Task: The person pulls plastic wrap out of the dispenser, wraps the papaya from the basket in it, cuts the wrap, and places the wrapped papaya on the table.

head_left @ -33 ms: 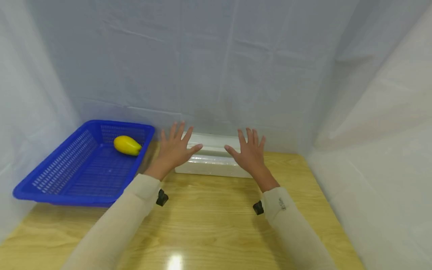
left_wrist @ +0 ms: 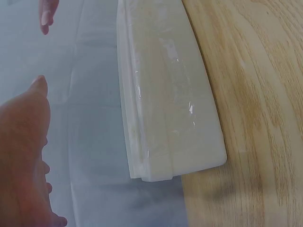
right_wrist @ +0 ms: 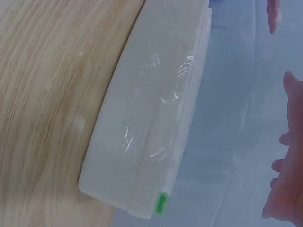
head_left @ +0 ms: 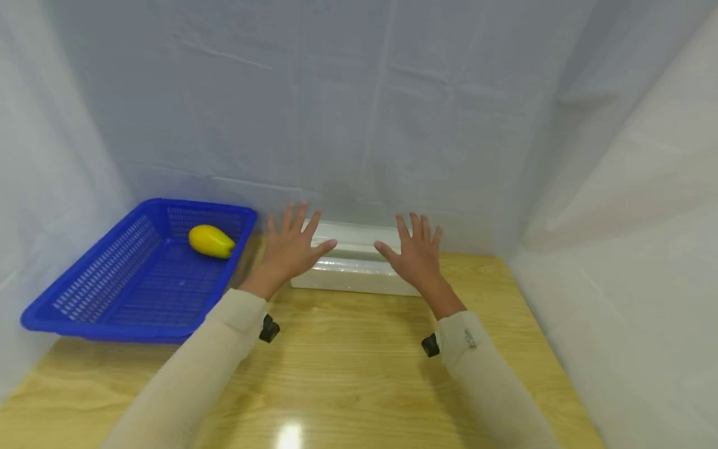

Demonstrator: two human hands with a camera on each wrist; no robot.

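Now left hand [head_left: 288, 248], right hand [head_left: 416, 255] spread above white box [head_left: 352, 265] ends.

We see a blue basket [head_left: 106, 280], a yellow fruit [head_left: 210, 241], a white pack [head_left: 353, 259] with a green tag [right_wrist: 161, 203], and a wood-grain surface [head_left: 348, 368].
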